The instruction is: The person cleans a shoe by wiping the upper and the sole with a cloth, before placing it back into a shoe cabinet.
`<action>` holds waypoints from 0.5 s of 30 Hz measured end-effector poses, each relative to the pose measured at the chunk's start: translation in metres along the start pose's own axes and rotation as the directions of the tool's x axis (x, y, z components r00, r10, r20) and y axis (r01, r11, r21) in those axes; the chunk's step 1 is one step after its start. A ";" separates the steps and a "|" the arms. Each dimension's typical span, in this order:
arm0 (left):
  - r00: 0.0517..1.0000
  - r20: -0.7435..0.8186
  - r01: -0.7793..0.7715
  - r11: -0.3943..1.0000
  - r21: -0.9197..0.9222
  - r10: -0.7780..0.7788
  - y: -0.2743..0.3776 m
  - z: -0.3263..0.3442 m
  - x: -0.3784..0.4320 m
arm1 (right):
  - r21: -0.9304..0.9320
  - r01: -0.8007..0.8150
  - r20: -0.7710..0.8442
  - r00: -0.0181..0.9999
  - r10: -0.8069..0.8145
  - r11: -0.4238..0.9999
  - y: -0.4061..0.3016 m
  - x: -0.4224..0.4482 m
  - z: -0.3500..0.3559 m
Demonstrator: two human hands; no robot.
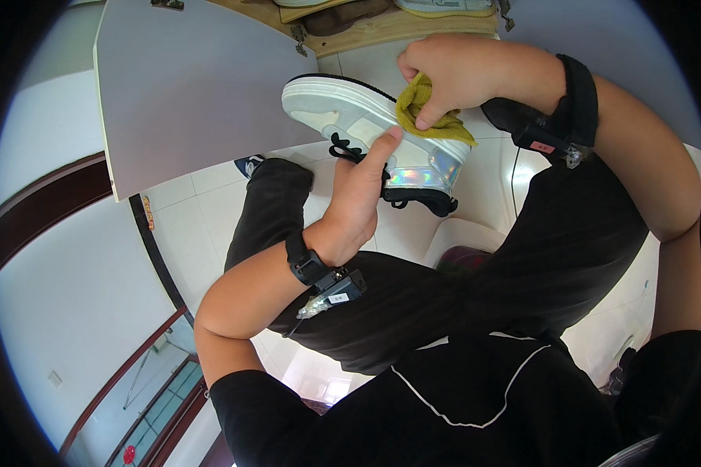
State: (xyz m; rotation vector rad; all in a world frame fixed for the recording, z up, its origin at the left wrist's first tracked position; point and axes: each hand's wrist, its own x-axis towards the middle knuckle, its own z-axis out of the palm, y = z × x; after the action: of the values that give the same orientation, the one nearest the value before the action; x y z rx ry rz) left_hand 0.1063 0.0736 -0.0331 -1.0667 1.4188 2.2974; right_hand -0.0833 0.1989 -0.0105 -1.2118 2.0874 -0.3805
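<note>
A white sneaker [356, 117] with black laces, a black collar and a shiny iridescent heel is tilted on its side in the air, its sole turned away from me. My left hand [356, 187] grips it around the lace and collar area, thumb laid along the side; its other fingers are mostly hidden. A folded yellow-green cloth [415, 105] is pinched in my right hand [450, 76]. That cloth rests against the edge of the sole, between the middle of the shoe and the heel.
An open cabinet door [204, 99] stands at left, another door [613, 52] at right. Between them, shoes [444, 6] sit on a wooden cabinet shelf [409, 35]. A white plastic stool [467, 233] is partly visible between my legs. Wrist-strapped devices [333, 286] ride on both arms.
</note>
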 end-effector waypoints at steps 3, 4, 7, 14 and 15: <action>1.000 -0.003 -0.031 1.000 -0.004 0.031 -0.003 -0.001 0.000 | -0.024 -0.053 0.064 0.996 0.054 0.998 -0.005 -0.001 -0.003; 0.999 -0.004 -0.043 0.999 -0.007 0.043 -0.004 -0.002 0.001 | -0.035 -0.061 0.093 0.994 0.064 0.997 -0.006 -0.001 -0.003; 0.999 -0.025 -0.048 0.999 0.003 0.048 -0.005 -0.002 0.001 | -0.074 -0.080 0.153 0.984 0.091 0.994 -0.006 -0.002 -0.002; 1.000 -0.003 -0.016 1.000 -0.013 0.016 -0.003 -0.004 0.001 | -0.127 -0.068 0.182 0.979 0.091 0.990 -0.007 -0.002 -0.001; 1.000 -0.007 -0.008 1.000 -0.014 0.008 -0.002 -0.003 0.001 | -0.131 -0.064 0.185 0.979 0.088 0.989 -0.007 -0.001 -0.002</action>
State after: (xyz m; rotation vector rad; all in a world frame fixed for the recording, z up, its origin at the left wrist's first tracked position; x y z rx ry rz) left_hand 0.1079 0.0721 -0.0362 -1.0764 1.4145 2.3145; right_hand -0.0797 0.1965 -0.0051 -1.1856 2.0085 -0.0957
